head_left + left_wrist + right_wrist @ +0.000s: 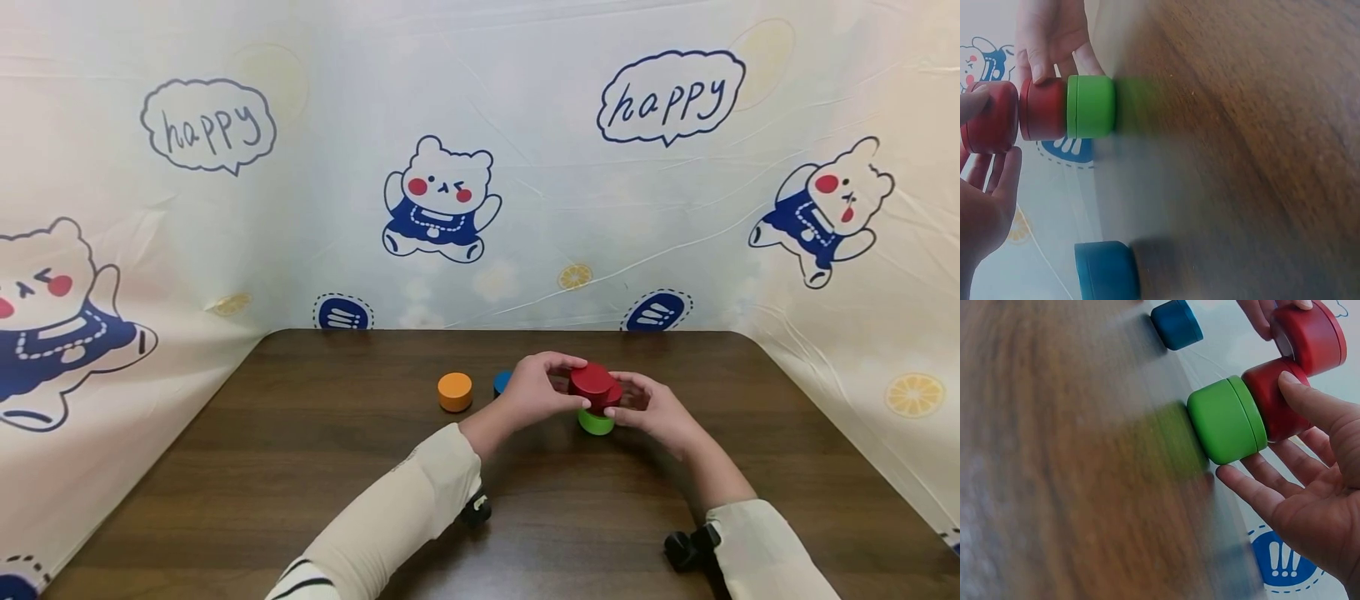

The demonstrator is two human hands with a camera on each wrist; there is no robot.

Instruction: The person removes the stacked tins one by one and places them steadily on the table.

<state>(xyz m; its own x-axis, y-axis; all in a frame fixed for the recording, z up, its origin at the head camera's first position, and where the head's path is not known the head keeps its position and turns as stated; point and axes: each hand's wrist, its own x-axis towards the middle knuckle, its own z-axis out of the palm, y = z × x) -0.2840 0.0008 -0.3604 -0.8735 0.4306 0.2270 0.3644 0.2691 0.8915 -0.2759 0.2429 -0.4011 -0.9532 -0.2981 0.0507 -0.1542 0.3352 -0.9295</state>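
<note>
head: red pots point(591, 379) point(615, 395) btwn hands point(534, 390) point(660, 410)

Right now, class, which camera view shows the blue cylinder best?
The right wrist view: the blue cylinder shows there almost whole, with nothing in front of it. In the left wrist view it is larger, but the frame's bottom edge cuts it off. In the head view, the left hand hides much of it.
</note>
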